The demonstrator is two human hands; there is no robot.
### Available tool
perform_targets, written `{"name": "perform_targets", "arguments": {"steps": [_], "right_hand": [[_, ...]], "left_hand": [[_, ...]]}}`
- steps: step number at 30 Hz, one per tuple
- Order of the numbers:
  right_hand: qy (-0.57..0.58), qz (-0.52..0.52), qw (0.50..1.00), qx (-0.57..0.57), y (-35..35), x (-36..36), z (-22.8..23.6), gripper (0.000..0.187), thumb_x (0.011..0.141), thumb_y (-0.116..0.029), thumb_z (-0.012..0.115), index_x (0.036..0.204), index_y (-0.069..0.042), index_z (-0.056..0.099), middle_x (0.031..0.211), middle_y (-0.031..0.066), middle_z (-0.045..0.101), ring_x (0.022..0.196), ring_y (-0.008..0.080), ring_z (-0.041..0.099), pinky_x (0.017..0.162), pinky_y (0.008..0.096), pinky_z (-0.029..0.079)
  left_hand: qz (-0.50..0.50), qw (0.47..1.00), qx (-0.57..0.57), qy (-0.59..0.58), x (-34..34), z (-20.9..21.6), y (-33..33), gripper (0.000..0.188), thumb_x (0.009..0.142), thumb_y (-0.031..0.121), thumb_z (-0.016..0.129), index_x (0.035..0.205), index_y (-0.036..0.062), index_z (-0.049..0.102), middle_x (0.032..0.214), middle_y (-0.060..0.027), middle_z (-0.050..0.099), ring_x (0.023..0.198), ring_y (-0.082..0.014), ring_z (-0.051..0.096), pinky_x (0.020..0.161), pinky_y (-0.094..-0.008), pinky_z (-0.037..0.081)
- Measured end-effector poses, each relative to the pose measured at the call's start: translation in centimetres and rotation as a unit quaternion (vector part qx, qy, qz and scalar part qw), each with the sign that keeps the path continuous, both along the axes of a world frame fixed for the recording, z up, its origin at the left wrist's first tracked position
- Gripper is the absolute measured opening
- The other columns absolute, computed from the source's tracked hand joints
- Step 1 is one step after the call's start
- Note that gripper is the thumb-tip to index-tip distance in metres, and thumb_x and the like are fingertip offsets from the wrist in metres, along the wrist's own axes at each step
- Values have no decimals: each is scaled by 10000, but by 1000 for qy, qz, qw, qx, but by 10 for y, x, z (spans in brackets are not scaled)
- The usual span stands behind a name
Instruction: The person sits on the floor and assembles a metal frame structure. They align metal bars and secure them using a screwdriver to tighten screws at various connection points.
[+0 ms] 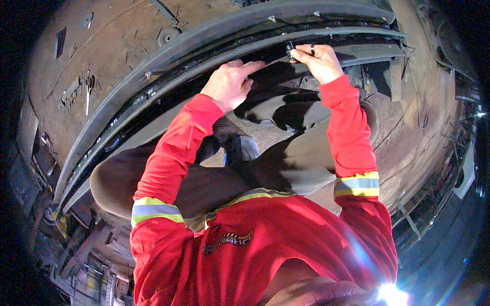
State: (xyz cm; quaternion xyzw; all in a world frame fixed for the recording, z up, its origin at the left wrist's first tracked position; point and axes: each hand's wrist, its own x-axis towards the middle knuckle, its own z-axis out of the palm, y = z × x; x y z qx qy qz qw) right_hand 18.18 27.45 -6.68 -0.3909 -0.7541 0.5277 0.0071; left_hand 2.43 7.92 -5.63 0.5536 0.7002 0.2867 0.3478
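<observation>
My right hand point(322, 62) is closed, its thumb and fingertips pinching a small dark metal piece point(290, 51) beside the long curved metal rails. Its exact kind is too small to make out. My left hand point(230, 85) is over the inner rail, index finger stretched toward the right hand and thumb apart from it. A thin pale strip point(277, 61) runs between the left fingertip and the dark piece; whether it is a tool or a rail edge, I cannot tell. The long curved rail point(214, 36) has a row of bolts point(271, 19) along it.
Across my lap and knees point(153, 178) the rails arch from lower left to upper right. Scissor-like pliers point(89, 92) and a round metal ring point(168, 35) lie on the brown floor beyond. Metal scraps point(92, 255) are piled at the lower left.
</observation>
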Motion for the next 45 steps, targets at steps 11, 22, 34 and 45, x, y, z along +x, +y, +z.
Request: {"name": "perform_targets", "arguments": {"steps": [11, 22, 34, 45], "right_hand": [[-49, 18, 999, 6, -3, -4, 14, 276, 840, -162, 651, 1003, 60, 651, 860, 62, 683, 796, 91, 595, 776, 232, 455], [-2, 12, 1000, 20, -3, 0, 8, 268, 817, -225, 659, 949, 7, 683, 758, 69, 690, 689, 93, 588, 676, 246, 452], [12, -20, 1000, -5, -7, 1, 8, 218, 828, -177, 666, 934, 12, 688, 775, 54, 685, 698, 77, 584, 665, 238, 453], [-24, -32, 998, 43, -16, -2, 19, 246, 824, -153, 676, 1002, 17, 669, 832, 24, 675, 769, 76, 575, 744, 221, 447]], "left_hand": [[7, 1000, 23, 16, 3, 3, 1, 475, 745, 31, 596, 1214, 92, 553, 917, -182, 609, 861, -366, 596, 762, -420, 497], [19, 991, 33, -129, -5, -2, 10, 391, 738, 74, 599, 1129, 72, 610, 890, -208, 646, 830, -362, 621, 762, -400, 509], [18, 994, -103, -28, -15, 38, -13, 631, 744, 178, 672, 1297, 122, 375, 875, -217, 642, 843, -398, 625, 757, -444, 497], [111, 984, 53, -127, -17, 36, -28, 298, 695, 26, 637, 985, 16, 573, 872, -123, 628, 802, -245, 628, 743, -338, 493]]}}
